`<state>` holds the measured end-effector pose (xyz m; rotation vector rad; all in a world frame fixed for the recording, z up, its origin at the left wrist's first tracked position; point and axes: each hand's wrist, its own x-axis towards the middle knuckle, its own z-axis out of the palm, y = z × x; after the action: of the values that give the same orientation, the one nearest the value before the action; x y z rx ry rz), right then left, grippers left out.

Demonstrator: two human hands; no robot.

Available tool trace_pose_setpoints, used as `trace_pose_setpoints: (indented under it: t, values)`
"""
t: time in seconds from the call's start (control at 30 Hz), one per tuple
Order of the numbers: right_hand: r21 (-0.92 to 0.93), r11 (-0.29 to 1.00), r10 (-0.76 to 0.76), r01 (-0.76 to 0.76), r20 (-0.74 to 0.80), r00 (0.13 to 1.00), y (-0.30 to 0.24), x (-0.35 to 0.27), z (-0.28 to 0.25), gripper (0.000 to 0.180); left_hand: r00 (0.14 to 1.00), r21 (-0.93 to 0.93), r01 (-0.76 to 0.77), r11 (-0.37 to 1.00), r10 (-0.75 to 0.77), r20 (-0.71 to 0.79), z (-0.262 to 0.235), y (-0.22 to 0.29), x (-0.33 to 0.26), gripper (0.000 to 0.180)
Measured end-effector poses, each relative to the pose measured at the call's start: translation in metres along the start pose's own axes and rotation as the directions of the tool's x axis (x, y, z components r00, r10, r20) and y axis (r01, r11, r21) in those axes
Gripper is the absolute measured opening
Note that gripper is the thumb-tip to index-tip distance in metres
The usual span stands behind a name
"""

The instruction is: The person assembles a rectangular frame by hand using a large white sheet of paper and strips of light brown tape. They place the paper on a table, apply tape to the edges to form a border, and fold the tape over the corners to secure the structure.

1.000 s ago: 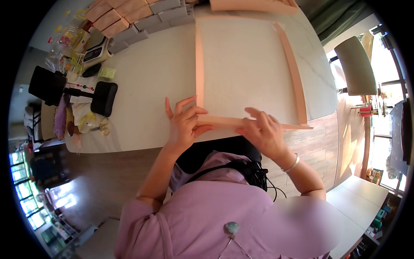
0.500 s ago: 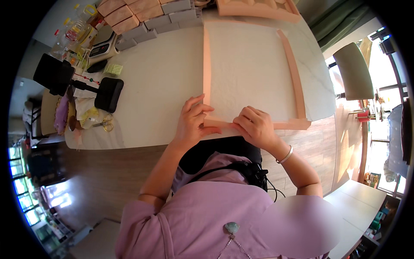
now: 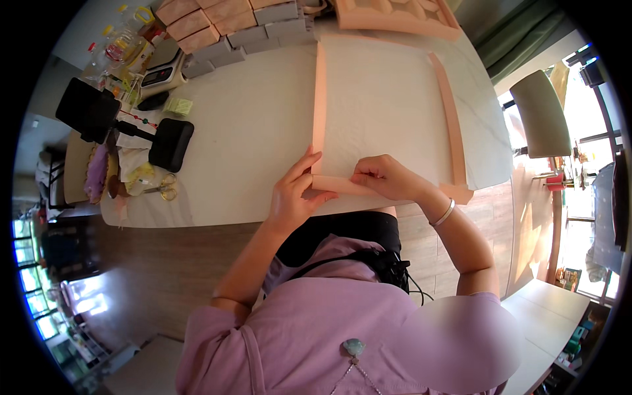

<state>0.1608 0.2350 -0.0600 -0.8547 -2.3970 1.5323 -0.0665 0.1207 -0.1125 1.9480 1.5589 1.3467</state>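
A large clear lid [image 3: 382, 99] with pink card edges lies on the pale table in front of me. Its left edge [image 3: 320, 112] and right edge [image 3: 449, 118] run away from me. At the near left corner my left hand [image 3: 293, 194] grips the lid, thumb along the near pink flap [image 3: 343, 186] and fingers by the left edge. My right hand [image 3: 390, 176] is closed over the middle of that flap, fingertips curled at its inner side. What lies under those fingertips is hidden. Right of it, the near right corner flap [image 3: 456, 193] sticks out.
Pink boxes [image 3: 227, 12] and grey boxes [image 3: 276, 29] are stacked at the far left, near a scale [image 3: 160, 76] and bottles [image 3: 125, 45]. A pink compartment tray [image 3: 395, 20] stands at the far end. Scissors [image 3: 168, 189] and a black stand [image 3: 171, 146] lie left.
My right hand has shifted inward over the near flap, with its fingers curling more tightly at the inner side. My left hand stays at the corner. The view has shifted slightly.
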Motion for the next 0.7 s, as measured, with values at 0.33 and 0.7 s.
trace_pose_setpoints:
  t: [0.33,0.7]
  values:
    - [-0.2,0.961,0.212,-0.188,0.107,0.971,-0.004,0.013,-0.008,0.037,0.979,0.225,-0.206,0.952,0.202,0.04,-0.011,0.015,0.009,0.056]
    - [-0.146,0.972,0.179,-0.184,-0.047,0.983,-0.006,0.009,0.0,0.027,0.872,0.459,-0.49,0.741,0.417,0.257,0.014,0.013,0.002,0.033]
